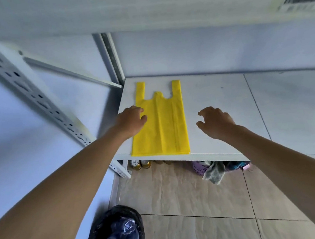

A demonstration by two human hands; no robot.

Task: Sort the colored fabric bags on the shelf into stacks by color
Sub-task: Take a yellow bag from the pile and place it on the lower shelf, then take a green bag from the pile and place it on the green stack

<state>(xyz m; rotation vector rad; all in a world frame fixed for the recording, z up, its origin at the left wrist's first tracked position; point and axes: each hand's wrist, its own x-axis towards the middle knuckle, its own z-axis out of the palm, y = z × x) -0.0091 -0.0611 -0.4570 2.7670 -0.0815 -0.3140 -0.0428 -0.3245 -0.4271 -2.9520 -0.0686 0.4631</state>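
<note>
- Yellow fabric bag [159, 123] lying flat at the shelf's [219, 101] front-left corner, bottom hem along the front edge, handles pointing toward the back wall, long axis running front to back.
- Left hand [131, 120] resting at the bag's left edge, fingers [139, 109] loosely curled and seeming to touch the fabric, pinching nothing visible.
- Right hand [216, 122] hovering over bare shelf just right of the bag, apart from it, fingers spread and bent clawlike, holding nothing.
- Left hand nearer; bag lying to the left of the right fingers.
- Both forearms reaching forward and down, palms down.
- No other coloured bags showing on the shelf; stack likely only begun.
- Cans [141, 164] and cloth [214, 171] sitting below the shelf.
</note>
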